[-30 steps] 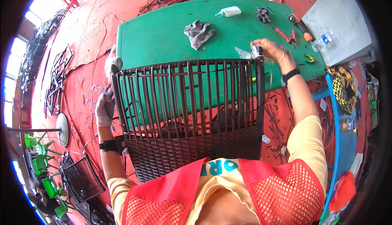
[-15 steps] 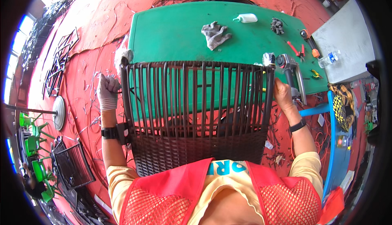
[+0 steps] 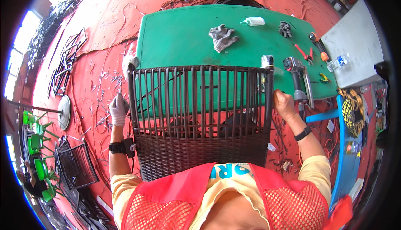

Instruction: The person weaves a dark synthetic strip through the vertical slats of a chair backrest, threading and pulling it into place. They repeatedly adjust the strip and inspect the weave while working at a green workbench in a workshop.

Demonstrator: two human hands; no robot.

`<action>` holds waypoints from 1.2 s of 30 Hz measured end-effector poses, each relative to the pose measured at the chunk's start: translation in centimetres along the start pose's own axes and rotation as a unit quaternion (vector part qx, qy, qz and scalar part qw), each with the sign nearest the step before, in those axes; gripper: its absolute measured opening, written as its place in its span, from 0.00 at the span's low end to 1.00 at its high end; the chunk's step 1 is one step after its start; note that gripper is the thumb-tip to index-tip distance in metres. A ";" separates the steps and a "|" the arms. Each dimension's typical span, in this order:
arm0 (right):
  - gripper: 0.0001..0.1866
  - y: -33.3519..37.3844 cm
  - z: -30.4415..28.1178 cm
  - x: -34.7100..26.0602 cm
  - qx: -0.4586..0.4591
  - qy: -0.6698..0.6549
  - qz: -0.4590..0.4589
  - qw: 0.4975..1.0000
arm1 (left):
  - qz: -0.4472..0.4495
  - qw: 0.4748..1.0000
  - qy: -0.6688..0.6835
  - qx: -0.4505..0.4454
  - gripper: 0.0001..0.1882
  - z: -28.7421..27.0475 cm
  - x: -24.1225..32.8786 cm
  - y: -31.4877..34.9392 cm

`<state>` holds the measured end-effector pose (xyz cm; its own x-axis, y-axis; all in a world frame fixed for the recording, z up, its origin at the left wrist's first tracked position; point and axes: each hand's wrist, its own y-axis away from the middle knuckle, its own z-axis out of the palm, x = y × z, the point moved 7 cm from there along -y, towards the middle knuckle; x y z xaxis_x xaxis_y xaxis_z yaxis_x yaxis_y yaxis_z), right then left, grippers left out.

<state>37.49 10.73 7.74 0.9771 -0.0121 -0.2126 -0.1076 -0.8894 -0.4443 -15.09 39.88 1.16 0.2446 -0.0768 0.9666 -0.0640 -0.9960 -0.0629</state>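
Looks like chair (image 3: 200,152) side work: left hand (image 3: 119,109) and right hand (image 3: 285,106) fingers curl, hold unclear; next needs even two-sided control.

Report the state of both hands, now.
Left hand: gloved, beside the dark woven chair; open or closed, cannot tell.
Right hand: bare, closed, at the chair's other side; whether holding anything, cannot tell.
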 end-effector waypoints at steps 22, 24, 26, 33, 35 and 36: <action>0.07 -2.1 2.2 1.6 -0.138 -0.057 0.094 0.984 | 0.025 0.936 -0.335 -0.108 0.16 0.0 -8.3 -3.9; 0.09 -4.3 -0.2 1.7 -0.177 -0.035 0.131 0.975 | 0.036 0.935 -0.336 -0.107 0.17 1.1 -6.1 -4.1; 0.15 -7.3 -5.0 -1.0 -0.003 0.056 0.054 0.997 | 0.023 0.932 -0.350 -0.095 0.19 1.9 -4.6 -4.2; 0.18 -13.0 1.2 -11.2 -0.075 0.006 -0.096 0.993 | -0.046 0.989 -0.109 -0.092 0.15 5.0 -4.0 -4.0; 0.11 -12.7 1.9 -11.8 -0.010 0.077 -0.150 0.986 | -0.102 0.971 0.167 -0.138 0.11 5.8 -4.1 -2.9; 0.10 -12.5 2.2 -11.9 0.005 0.087 -0.173 0.981 | -0.112 0.967 0.190 -0.130 0.12 5.9 -4.1 -2.8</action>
<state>26.79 22.99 13.94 0.9720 0.2106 0.1040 0.2346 -0.8493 -0.4729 -10.22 42.69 -4.10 -0.0891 0.2120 0.9732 -0.3036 -0.9364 0.1762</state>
